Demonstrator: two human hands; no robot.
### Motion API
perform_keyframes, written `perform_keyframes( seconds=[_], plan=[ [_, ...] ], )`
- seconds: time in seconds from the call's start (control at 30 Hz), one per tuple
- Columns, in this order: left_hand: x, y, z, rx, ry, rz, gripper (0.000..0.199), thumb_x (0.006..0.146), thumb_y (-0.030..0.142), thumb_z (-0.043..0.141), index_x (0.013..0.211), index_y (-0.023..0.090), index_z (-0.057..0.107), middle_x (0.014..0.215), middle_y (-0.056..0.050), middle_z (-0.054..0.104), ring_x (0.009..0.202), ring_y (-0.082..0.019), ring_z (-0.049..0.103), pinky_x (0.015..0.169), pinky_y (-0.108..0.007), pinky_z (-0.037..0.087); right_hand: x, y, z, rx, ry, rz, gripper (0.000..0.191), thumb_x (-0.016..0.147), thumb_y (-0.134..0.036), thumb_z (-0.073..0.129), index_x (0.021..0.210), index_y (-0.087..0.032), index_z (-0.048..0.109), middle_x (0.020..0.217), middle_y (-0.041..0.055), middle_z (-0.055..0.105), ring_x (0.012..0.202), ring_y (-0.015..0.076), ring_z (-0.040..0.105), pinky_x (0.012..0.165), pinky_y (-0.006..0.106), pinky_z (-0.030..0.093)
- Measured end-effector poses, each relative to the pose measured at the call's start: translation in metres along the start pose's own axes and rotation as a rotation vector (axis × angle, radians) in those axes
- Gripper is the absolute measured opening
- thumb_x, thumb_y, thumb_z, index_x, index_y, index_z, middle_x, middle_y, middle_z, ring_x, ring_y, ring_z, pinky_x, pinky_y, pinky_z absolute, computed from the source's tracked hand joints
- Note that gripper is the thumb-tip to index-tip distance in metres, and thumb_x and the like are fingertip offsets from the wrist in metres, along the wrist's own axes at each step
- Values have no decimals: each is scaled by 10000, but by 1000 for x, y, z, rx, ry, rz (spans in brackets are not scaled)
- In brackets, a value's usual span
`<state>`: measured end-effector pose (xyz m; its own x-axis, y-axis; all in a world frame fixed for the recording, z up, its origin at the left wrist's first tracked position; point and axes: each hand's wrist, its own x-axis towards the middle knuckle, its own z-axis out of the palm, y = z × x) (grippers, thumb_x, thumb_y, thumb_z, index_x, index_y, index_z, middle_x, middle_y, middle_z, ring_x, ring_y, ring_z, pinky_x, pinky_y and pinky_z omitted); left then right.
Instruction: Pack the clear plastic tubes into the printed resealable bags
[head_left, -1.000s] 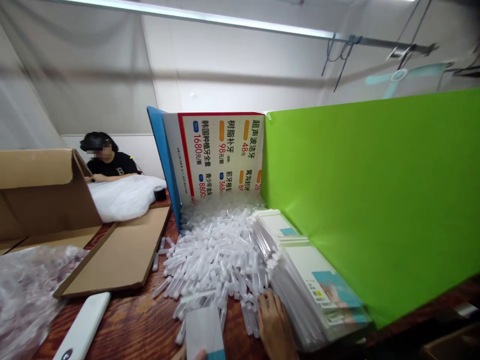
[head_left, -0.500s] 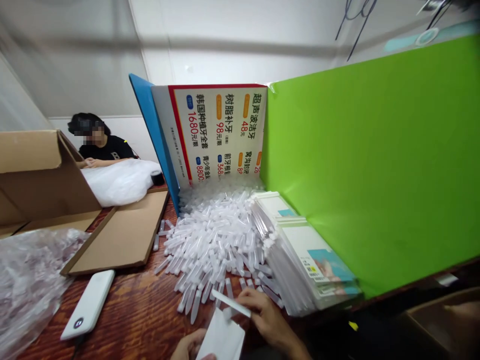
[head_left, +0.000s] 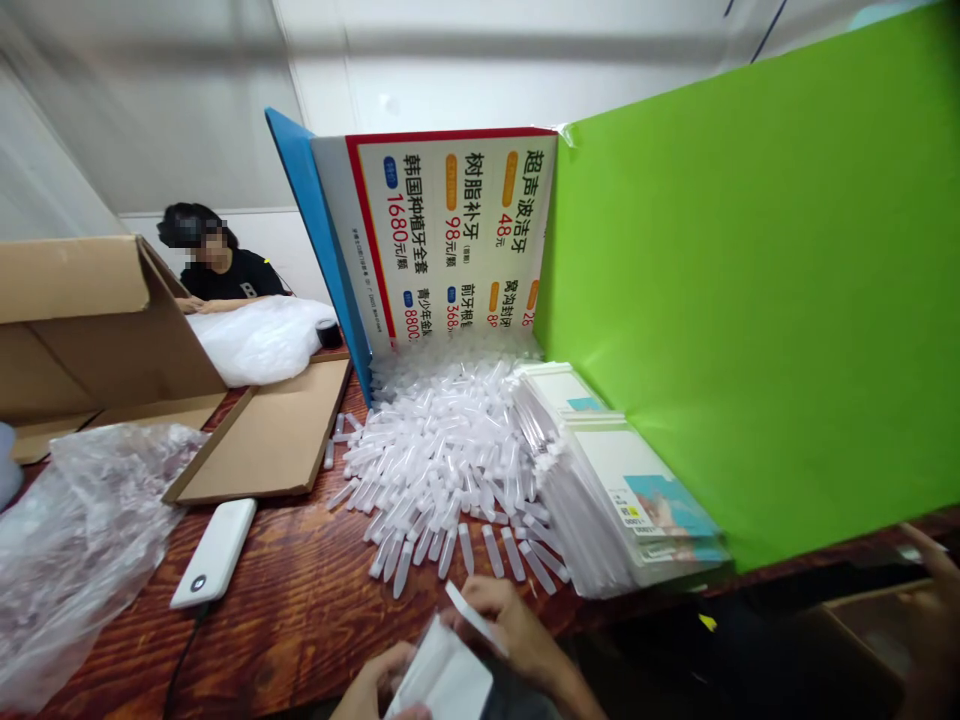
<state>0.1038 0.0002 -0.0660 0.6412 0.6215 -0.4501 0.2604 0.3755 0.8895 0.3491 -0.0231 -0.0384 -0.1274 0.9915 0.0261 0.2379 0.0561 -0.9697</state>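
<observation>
At the bottom edge, my left hand (head_left: 380, 682) grips a white packet (head_left: 444, 680), its thumb on the front face. My right hand (head_left: 510, 625) pinches a thin white strip (head_left: 472, 615) at the packet's upper right; whether the strip is joined to the packet is unclear. Beyond both hands spreads a heap of small translucent capped tubes (head_left: 442, 450). Right of the heap stand stacked clear bags with printed cards (head_left: 637, 480).
A green panel (head_left: 750, 320) rises on the right, a printed board (head_left: 450, 240) behind the tubes. To the left are a white power bank (head_left: 215, 553) with cable, crumpled plastic (head_left: 97, 520), a cardboard tray (head_left: 266, 430) and a box (head_left: 67, 330). A person (head_left: 225, 270) sits beyond.
The camera view has shifted, so the table items appear higher and slightly right. Both hands stay at the packet, and the white strip is now tilted more steeply.
</observation>
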Motion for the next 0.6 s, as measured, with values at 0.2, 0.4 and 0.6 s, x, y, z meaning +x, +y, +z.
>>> perform_keyframes(
  seconds=[0.2, 0.4, 0.6],
  plan=[
    [-1, -19, -13, -76, 194, 94, 796, 687, 768, 709, 1172, 142, 634, 1152, -160, 720, 1055, -308, 659, 955, -376, 511, 29, 19, 2, -887, 389, 103, 237, 873, -165, 630, 1107, -176, 667, 1092, 131, 653, 1045, 302, 586, 933, 435, 478],
    [-8, -25, -17, -121, 243, 69, 662, 764, 705, 690, 1137, 159, 659, 877, -77, 726, 643, -181, 634, 601, -254, 498, 18, 19, -2, -677, 379, 67, 210, 944, -154, 503, 1080, -168, 663, 1042, 110, 645, 1017, 266, 608, 927, 403, 481],
    [-14, -7, -11, -54, 78, 89, 689, 758, 727, 676, 1080, 119, 688, 1012, -113, 703, 928, -247, 634, 827, -291, 504, -7, -25, -18, -39, -35, 7, 201, 882, -181, 631, 1014, -249, 767, 976, 25, 627, 925, 172, 630, 833, 279, 481]
  ],
)
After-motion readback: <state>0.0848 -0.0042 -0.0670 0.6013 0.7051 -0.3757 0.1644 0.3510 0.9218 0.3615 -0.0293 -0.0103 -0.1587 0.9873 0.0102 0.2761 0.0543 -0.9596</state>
